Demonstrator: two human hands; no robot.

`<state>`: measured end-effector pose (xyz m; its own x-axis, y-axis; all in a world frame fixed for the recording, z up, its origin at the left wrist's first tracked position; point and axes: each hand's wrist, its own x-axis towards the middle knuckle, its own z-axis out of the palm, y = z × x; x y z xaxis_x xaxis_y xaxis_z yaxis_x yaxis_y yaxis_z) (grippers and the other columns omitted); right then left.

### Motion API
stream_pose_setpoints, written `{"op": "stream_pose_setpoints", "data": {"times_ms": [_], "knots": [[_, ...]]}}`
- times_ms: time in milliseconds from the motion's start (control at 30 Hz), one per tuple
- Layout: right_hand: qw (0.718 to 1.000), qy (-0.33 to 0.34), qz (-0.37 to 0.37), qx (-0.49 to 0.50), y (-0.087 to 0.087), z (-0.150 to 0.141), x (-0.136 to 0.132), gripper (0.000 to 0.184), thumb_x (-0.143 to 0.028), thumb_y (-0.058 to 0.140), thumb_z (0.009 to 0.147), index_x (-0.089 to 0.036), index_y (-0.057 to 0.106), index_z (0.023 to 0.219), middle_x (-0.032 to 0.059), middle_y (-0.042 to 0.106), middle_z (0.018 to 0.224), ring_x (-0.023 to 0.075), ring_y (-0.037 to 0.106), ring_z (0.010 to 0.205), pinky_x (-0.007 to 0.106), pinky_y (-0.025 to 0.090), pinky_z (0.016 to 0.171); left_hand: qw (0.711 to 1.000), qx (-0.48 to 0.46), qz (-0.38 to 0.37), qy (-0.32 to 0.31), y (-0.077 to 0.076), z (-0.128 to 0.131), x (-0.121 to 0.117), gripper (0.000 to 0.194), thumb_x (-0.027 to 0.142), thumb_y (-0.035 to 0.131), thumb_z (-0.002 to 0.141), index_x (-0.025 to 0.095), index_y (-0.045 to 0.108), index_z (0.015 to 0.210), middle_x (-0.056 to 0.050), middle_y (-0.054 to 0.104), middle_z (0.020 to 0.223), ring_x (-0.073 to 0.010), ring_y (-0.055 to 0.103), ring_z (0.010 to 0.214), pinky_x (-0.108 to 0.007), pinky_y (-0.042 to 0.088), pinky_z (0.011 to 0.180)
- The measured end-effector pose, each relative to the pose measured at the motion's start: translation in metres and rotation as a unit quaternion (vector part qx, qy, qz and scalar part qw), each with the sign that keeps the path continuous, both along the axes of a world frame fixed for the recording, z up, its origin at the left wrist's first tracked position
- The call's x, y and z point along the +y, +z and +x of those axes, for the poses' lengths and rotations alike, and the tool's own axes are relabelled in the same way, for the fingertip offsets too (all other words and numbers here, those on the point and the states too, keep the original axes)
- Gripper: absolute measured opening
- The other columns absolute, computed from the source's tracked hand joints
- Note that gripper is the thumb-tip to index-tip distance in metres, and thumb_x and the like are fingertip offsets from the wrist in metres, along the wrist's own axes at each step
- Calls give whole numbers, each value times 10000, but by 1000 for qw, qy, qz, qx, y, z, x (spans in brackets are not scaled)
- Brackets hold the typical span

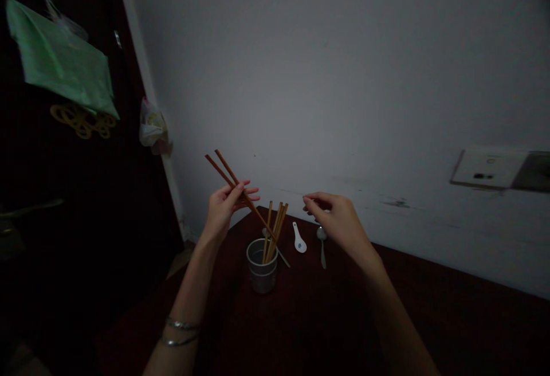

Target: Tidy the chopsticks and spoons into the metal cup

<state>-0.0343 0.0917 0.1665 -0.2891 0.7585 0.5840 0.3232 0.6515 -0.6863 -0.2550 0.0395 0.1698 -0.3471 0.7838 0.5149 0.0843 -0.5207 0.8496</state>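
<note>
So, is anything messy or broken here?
Yes: the wall has dark scuffs, to the right of the right hand. They look odd because the wall around them is paler. I can't see any spill, but the table is very dark.

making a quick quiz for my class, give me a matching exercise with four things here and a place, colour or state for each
1. left hand
2. metal cup
3. short spoon
4. cloth

A. green, hanging on the door
B. white with a blue mark
C. holding a pair of chopsticks
D. more chopsticks standing inside it

Pairs: 1-C, 2-D, 3-B, 4-A
</note>
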Motion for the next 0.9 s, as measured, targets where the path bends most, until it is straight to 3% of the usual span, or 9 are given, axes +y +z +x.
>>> {"op": "stream_pose_setpoints", "data": {"times_ms": [167, 300, 533, 667, 767, 833, 900], "knots": [[985, 171, -15, 14, 13, -19, -46, 277, -299, 514, 775, -169, 660, 972, 64, 686, 844, 152, 607, 734, 268, 454, 682, 998, 22, 10, -55, 14, 46, -26, 350, 367, 551, 776, 90, 584, 989, -133, 679, 904, -215, 654, 793, -356, 525, 736], [983, 179, -8, 30, 15, -23, -62, 250, -217, 524, 765, -177, 660, 970, 46, 683, 792, 135, 597, 678, 263, 449, 651, 998, 22, 29, -42, 20, 65, -42, 312, 347, 558, 778, 87, 588, 947, -133, 682, 894, -210, 650, 819, -344, 523, 760], [980, 184, -48, 63, 9, -28, -82, 159, -211, 553, 734, -163, 678, 820, 34, 673, 744, 119, 587, 630, 244, 452, 599, 998, 11, 12, -61, 20, 66, -59, 367, 381, 540, 788, 91, 567, 1010, -133, 681, 886, -214, 647, 826, -342, 527, 739], [978, 181, -102, 18, -8, -26, -90, 135, -212, 566, 719, -144, 666, 780, 35, 661, 713, 106, 572, 603, 215, 435, 552, 998, 23, -6, -61, 24, 43, -64, 417, 397, 515, 797, 98, 521, 1088, -129, 678, 865, -196, 659, 727, -305, 535, 626], [977, 167, -108, -80, -27, -20, -98, 124, -200, 568, 706, -138, 671, 735, 35, 649, 654, 95, 546, 556, 193, 389, 496, 997, 53, -40, -29, 24, 2, -56, 449, 395, 507, 799, 112, 456, 1145, -111, 678, 811, -171, 653, 613, -256, 506, 520], [966, 172, -115, -153, -44, -19, -105, 123, -193, 570, 690, -139, 676, 722, 33, 641, 627, 90, 536, 531, 181, 359, 461, 988, 96, -122, -20, 15, -31, -43, 464, 373, 518, 794, 127, 407, 1171, -91, 678, 762, -159, 640, 551, -241, 481, 484], [954, 173, -113, -218, -61, -22, -114, 124, -184, 573, 667, -145, 678, 718, 31, 647, 633, 94, 546, 533, 178, 349, 456, 965, 139, -224, -4, -7, -61, -28, 412, 353, 483, 813, 121, 399, 1143, -74, 671, 687, -160, 632, 529, -241, 465, 471]]}}
